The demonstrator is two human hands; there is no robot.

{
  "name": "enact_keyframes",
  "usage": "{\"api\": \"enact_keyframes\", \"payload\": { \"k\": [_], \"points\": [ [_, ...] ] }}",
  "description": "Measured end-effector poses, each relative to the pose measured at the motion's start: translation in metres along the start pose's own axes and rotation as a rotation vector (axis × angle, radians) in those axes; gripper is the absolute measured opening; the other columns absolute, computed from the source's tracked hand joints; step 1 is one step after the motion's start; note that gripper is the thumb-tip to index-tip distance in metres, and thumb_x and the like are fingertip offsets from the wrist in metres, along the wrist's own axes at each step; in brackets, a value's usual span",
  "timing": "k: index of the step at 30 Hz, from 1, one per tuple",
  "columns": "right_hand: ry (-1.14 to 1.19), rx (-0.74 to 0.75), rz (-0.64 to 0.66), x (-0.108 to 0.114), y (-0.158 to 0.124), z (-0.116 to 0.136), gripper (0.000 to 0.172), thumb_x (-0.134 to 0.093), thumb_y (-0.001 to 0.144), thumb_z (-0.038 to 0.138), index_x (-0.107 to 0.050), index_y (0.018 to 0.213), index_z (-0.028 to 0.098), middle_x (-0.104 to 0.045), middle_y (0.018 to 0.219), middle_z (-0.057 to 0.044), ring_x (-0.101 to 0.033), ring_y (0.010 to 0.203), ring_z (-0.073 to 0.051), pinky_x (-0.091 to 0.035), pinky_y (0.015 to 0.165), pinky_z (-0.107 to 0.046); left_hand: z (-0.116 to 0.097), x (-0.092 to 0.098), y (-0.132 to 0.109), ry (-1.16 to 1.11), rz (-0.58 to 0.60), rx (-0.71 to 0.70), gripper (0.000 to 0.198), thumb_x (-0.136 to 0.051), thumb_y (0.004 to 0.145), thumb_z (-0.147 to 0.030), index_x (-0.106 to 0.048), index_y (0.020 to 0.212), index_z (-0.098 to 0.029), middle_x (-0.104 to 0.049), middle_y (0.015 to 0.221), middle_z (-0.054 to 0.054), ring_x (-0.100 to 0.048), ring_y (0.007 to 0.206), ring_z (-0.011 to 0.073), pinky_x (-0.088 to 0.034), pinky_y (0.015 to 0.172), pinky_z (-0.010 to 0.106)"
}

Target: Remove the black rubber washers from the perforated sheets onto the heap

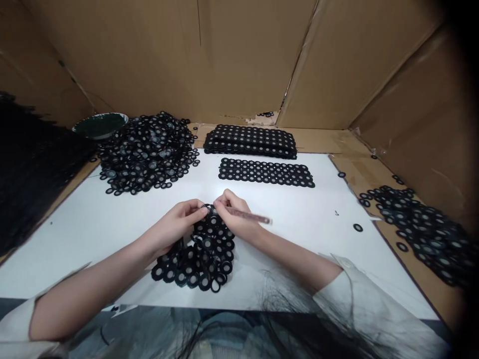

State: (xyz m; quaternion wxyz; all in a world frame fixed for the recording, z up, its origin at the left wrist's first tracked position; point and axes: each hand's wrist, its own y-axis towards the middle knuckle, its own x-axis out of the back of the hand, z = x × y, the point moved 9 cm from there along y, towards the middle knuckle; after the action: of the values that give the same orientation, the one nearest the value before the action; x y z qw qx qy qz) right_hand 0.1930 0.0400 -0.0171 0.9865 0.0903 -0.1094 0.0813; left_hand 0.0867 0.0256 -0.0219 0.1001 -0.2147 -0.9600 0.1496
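Note:
A black piece made of joined rings with pale centres point(190, 267) lies bunched on the white board, its upper end lifted between my hands. My left hand point(183, 219) pinches the top edge of this piece between thumb and fingers. Close beside it on the right, my right hand point(234, 214) is closed round a slim brownish tool point(254, 217), which points out to the right. The right fingertips meet the same top edge; the tool's working end is hidden there.
A heap of loose black rings point(149, 152) lies at the back left beside a bowl point(100, 125). A flat ring strip point(266, 173) lies before a stack of strips point(250, 141). More rings point(430, 234) lie at the right. Cardboard walls point(239, 65) surround the white board point(310, 224).

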Motion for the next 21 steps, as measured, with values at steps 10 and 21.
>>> {"api": "enact_keyframes", "payload": {
  "k": [10, 21],
  "points": [
    [0.222, -0.1, 0.094, 0.005, -0.001, -0.016, 0.025, -0.045, 0.077, 0.034, -0.034, 0.06, 0.019, -0.046, 0.062, 0.003, -0.043, 0.057, -0.009, -0.032, 0.052, -0.022, 0.004, 0.007, 0.008, 0.02, -0.051, -0.017, 0.029, -0.059, 0.067, -0.034, -0.053, 0.091, -0.019, -0.061, 0.079, 0.001, -0.056, 0.071, 0.0145, -0.042, 0.065, 0.025],
    [-0.032, 0.018, 0.055, -0.004, -0.01, 0.003, 0.021, -0.038, 0.08, 0.032, -0.033, 0.064, 0.02, -0.042, 0.064, 0.003, -0.04, 0.06, -0.011, -0.031, 0.055, -0.024, -0.001, 0.016, 0.004, 0.226, -0.255, -0.094, 0.026, -0.057, 0.066, -0.038, -0.058, 0.079, -0.016, -0.062, 0.074, 0.001, -0.055, 0.07, 0.0164, -0.04, 0.065, 0.026]
  ]
}}
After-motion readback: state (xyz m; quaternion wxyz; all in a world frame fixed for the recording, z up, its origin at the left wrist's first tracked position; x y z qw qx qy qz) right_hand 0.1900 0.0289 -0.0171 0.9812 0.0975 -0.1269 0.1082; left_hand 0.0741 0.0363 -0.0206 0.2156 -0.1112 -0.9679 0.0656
